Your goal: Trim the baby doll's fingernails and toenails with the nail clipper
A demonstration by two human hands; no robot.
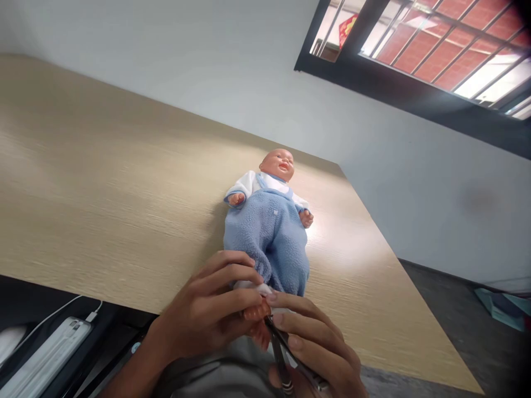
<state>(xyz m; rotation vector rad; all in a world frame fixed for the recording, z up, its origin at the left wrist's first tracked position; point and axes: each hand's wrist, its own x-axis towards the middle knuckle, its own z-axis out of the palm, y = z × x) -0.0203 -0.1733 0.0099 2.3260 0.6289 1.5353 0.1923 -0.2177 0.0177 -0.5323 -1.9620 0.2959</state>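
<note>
A baby doll in a blue fleece romper and white sleeves lies on its back on a light wooden table, head away from me. My left hand is closed around the doll's bare foot at the table's near edge. My right hand is closed on a small metal nail clipper, its tip touching the foot's toes.
A white power bank or charger with a white cable lies on a dark surface at lower left. A grey wall and a barred window stand beyond the table. Dark floor shows at right, with a teal object.
</note>
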